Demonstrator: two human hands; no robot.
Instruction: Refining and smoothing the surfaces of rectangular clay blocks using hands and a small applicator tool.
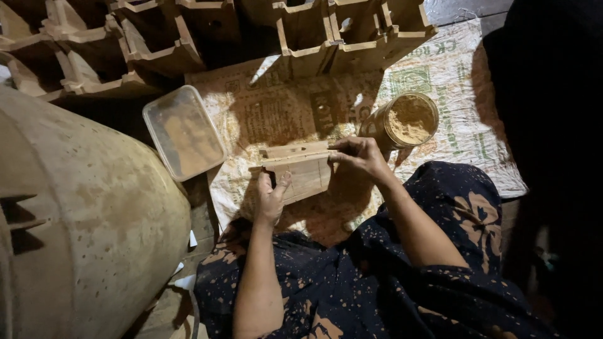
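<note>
While both hands close on it, the small wooden box (300,169) lies on the printed sack (440,119) just ahead of the person's lap, its long axis running left to right across the view. Left hand (271,198) grips the near-left corner, thumb up on the face, fingers wrapped under. Right hand (361,156) comes in from the right, fingertips pinched on the box's top right edge. Both sit on the box; neither is nearer. Just beyond the right hand, touching close, a round jar (405,120) lies tilted, open mouth showing tan powder. To the left, a clear plastic tub (183,132) holds a brownish smear. Stacked wooden frames (301,37) line the far side.
</note>
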